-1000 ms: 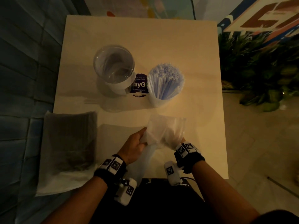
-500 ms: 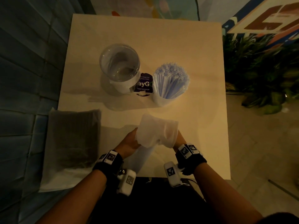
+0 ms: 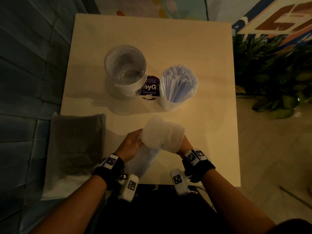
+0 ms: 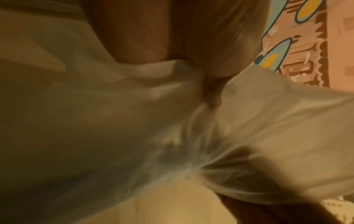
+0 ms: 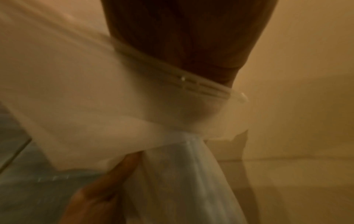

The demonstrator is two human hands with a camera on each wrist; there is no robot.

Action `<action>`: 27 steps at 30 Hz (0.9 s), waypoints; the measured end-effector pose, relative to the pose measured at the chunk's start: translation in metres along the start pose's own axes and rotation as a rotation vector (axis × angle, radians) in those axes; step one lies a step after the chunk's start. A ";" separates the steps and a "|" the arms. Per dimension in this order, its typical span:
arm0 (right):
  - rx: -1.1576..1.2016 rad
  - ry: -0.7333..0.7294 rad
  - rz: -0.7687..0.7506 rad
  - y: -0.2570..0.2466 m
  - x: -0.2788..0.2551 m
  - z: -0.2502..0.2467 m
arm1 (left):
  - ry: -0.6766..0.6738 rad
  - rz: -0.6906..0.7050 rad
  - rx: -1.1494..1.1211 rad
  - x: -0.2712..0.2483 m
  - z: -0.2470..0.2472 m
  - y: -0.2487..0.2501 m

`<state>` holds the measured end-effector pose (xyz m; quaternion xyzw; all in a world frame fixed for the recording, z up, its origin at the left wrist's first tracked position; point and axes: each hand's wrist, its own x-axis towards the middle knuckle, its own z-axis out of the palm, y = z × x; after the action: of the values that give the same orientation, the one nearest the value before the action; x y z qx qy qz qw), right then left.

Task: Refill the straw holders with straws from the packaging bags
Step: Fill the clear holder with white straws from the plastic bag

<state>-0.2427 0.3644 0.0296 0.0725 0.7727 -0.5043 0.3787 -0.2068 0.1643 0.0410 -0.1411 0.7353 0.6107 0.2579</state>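
An empty, crumpled translucent bag (image 3: 161,138) is held over the near part of the table, with a tail hanging toward me. My left hand (image 3: 133,143) pinches its left side; the left wrist view shows its fingers (image 4: 210,84) gathered into the plastic (image 4: 134,121). My right hand (image 3: 184,146) grips the bag's right side and is mostly hidden under it; the right wrist view shows the zip strip (image 5: 201,86) across that hand. Farther back stand an empty clear straw holder (image 3: 125,70) and a holder full of white straws (image 3: 179,83). A bag of dark straws (image 3: 74,146) lies at the left.
A small purple sign (image 3: 150,88) stands between the two holders. The beige table (image 3: 168,39) has bare surface behind the holders and at the right. Potted plants (image 3: 273,78) stand off the right edge; a dark tiled wall runs along the left.
Both hands have folded and bunched the empty bag tighter, and it sits slightly lower and nearer to me. The holders and the dark straw bag have not moved.
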 end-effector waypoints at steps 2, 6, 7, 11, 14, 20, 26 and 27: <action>0.046 0.067 -0.027 -0.004 -0.001 0.001 | 0.032 0.013 0.033 0.000 0.001 -0.002; 0.006 0.178 -0.119 -0.010 -0.006 0.004 | 0.064 -0.039 0.220 0.005 0.003 -0.012; 0.022 0.234 -0.135 -0.007 -0.005 0.005 | 0.070 -0.063 0.292 0.007 0.003 -0.014; 0.079 0.398 -0.154 -0.006 -0.004 0.008 | 0.063 -0.074 0.472 0.013 0.002 -0.018; 0.074 0.475 -0.191 -0.008 -0.002 0.005 | 0.040 -0.073 0.474 0.017 0.001 -0.023; 0.136 0.627 -0.193 -0.004 0.009 -0.018 | -0.023 -0.059 0.488 0.015 -0.007 -0.030; 0.319 0.498 -0.101 -0.008 0.009 -0.020 | -0.032 -0.098 0.441 0.013 -0.010 -0.037; 0.310 0.443 -0.081 -0.011 0.006 -0.015 | -0.036 -0.098 0.433 0.013 -0.008 -0.037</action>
<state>-0.2601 0.3696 0.0368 0.2073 0.7525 -0.6031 0.1645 -0.1999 0.1496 0.0042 -0.1073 0.8367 0.4278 0.3246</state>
